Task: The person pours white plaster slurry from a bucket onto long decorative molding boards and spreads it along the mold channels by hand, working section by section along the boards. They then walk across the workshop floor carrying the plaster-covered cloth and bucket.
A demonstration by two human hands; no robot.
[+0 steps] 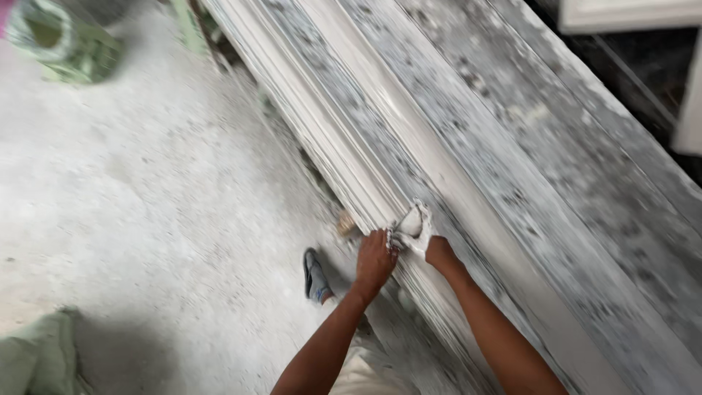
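A long white moulded strip (344, 124) lies along the edge of a dusty grey workbench (526, 146), running from top left to bottom right. My right hand (420, 234), white with plaster or in a pale glove, presses a small pale pad against the strip's ridges. My left hand (374, 257) is closed beside it on the strip's near edge, touching the right hand. What, if anything, sits inside the left fist is hidden. The view is blurred.
A dusty concrete floor (146, 190) fills the left side. A green sack (66, 40) lies at top left, green cloth (36, 355) at bottom left. My foot in a dark shoe (314, 274) stands by the bench. White panels (629, 14) sit top right.
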